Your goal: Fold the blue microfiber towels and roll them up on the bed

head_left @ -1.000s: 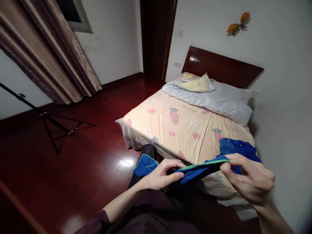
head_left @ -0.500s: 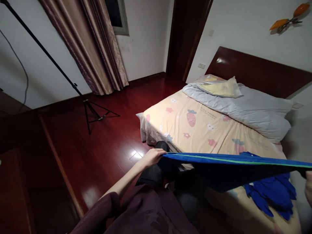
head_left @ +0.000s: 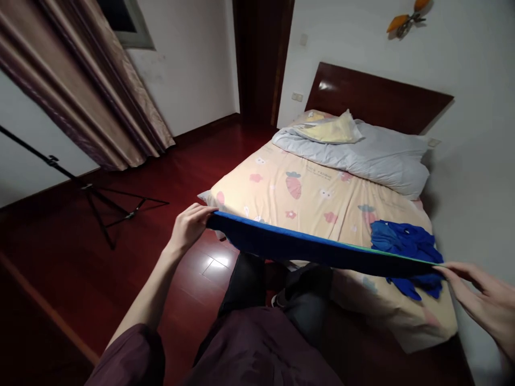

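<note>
A blue garment with a green edge stripe (head_left: 306, 247) is stretched taut between my two hands, above my knees and the near edge of the bed. My left hand (head_left: 189, 228) pinches its left end, fingers closed on the cloth. At the right, my right hand (head_left: 483, 300) pinches the other end with fingertips, the remaining fingers partly spread. Behind the stretched garment a second crumpled blue garment (head_left: 406, 244) lies on the bed's near right corner.
The bed (head_left: 306, 198) has a yellow cartoon-print sheet, a folded grey quilt (head_left: 362, 153) and a dark headboard against the right wall. A black tripod (head_left: 104, 206) stands on the dark red wooden floor at left, beside brown curtains. A dark doorway is at the back.
My hands have drawn apart and pulled the blue garment out flat; it was bunched between them one second ago. The view has swung, and my left hand has risen.
</note>
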Tool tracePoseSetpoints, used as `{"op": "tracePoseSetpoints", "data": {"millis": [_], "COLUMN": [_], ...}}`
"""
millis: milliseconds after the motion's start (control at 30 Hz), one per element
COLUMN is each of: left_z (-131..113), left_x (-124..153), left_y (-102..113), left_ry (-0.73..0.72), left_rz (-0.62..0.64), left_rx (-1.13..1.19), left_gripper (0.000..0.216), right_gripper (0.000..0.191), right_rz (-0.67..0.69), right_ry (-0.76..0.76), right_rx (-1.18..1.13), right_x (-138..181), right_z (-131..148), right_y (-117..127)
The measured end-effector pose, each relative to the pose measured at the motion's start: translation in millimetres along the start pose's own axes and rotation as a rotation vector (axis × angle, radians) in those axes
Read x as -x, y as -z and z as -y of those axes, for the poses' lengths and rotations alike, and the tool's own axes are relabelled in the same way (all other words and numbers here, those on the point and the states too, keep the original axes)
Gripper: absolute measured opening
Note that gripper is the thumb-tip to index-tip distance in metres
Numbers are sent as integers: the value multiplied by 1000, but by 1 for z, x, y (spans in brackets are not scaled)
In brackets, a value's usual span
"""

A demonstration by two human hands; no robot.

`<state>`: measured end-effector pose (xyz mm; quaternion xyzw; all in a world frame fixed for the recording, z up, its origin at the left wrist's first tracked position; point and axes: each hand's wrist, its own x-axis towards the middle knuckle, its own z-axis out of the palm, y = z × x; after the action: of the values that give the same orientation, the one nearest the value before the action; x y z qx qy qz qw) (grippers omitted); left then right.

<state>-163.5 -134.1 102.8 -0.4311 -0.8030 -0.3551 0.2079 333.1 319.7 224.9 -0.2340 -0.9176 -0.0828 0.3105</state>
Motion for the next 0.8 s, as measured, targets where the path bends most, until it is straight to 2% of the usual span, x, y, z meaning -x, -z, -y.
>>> {"op": "tracePoseSetpoints", "data": {"millis": [133,200,267,333,433,500,567,633,733,800], "left_z": [11,19,29,42,59,64,63,57,50,50], "left_x": [-1,-6,-21,-47,-105,-149,-190,-225,-261,-272], "left_y": [-2,-8,-17,-33,-69,-97,-120,-133,-136,-132], "left_ry": [4,18,43,72,81,58,61,74,24,-59], "left_rz": [-14,22,109,246,495,577,566,479,275,133], "left_rx": [-1,18,38,62,72,18,-37,-65,-67,-64], "left_gripper": [27,28,28,29,29,29,30,30,30,32], "right_gripper": [22,24,26,25,19,16,14,12,11,18], "right_rz": [135,212,300,401,560,605,540,349,-25,-221], "right_ry": [71,64,11,-98,-328,-466,-565,-607,-568,-495], "right_rx": [-152,-210,-228,-225,-253,-318,-408,-436,-371,-361], "right_x": [10,9,3,-8,-38,-64,-90,-112,-127,-126], "right_z": [1,-8,-23,-37,-44,-40,-37,-38,-46,-49], "right_y": [4,-3,-20,-45,-93,-127,-157,-179,-193,-194]}}
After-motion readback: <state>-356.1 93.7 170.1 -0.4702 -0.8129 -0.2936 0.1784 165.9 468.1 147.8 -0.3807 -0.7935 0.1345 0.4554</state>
